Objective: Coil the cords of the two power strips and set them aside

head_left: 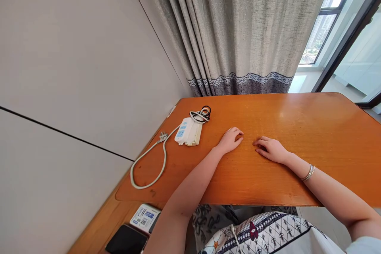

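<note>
My left hand (231, 140) rests on the orange-brown wooden table (297, 123), fingers loosely curved and apart, holding nothing. To its right lies my right hand (271, 149), also on the tabletop, its fingers slightly bent and apart with nothing in them. A gap of bare wood separates the two. Left of my left hand sits a white power strip (182, 130) with blue socket faces, beside a cream-coloured block (195, 133). Coiled black and white cables (201, 115) lie at their far end. The strip's pale cord (164, 158) loops leftward to a plug (162, 136).
A grey curtain (253, 27) hangs behind the table's far edge, and a pale wall (74, 67) borders the left. At lower left, a dark flat object (126, 240) and a white labelled box (144, 217) lie on a wooden ledge. A window (323, 31) stands at right.
</note>
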The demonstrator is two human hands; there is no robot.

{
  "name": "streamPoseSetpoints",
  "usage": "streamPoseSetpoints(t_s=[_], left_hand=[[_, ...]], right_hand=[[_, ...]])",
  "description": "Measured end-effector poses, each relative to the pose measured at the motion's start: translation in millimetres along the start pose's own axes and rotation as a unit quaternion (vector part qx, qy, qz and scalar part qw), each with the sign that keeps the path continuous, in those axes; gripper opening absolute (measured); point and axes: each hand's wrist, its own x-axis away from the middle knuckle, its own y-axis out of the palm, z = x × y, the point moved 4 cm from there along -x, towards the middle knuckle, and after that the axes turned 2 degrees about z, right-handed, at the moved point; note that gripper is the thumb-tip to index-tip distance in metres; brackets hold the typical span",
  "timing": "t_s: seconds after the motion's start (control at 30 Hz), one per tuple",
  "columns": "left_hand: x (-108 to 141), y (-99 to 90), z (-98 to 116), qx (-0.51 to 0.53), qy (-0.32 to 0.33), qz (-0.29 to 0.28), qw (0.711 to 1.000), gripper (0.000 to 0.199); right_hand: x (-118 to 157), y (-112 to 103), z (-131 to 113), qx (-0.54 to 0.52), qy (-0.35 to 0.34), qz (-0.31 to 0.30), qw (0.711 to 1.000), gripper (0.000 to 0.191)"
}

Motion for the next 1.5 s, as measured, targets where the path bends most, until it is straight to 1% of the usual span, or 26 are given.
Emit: streamPoseSetpoints(t_s=[0.87, 1.27, 1.5], left_hand=[[-0.2, -1.3, 1.6, -0.007, 0.002, 0.0, 1.0, 0.018], [-0.1, -1.3, 1.8, -0.009, 0.002, -0.005, 1.0, 0.019], [0.3, -2.5, 3.7, -0.007, -0.002, -0.008, 1.0, 0.019]], right_hand=[[0.1, -0.7, -0.2, 0.013, 0.007, -0.005, 1.0, 0.028], [0.4, -3.1, -2.9, 0.003, 0.005, -0.008, 1.0, 0.028], [-0.6, 0.5, -2.0, 0.01, 0.002, -0.002, 1.0, 0.027]])
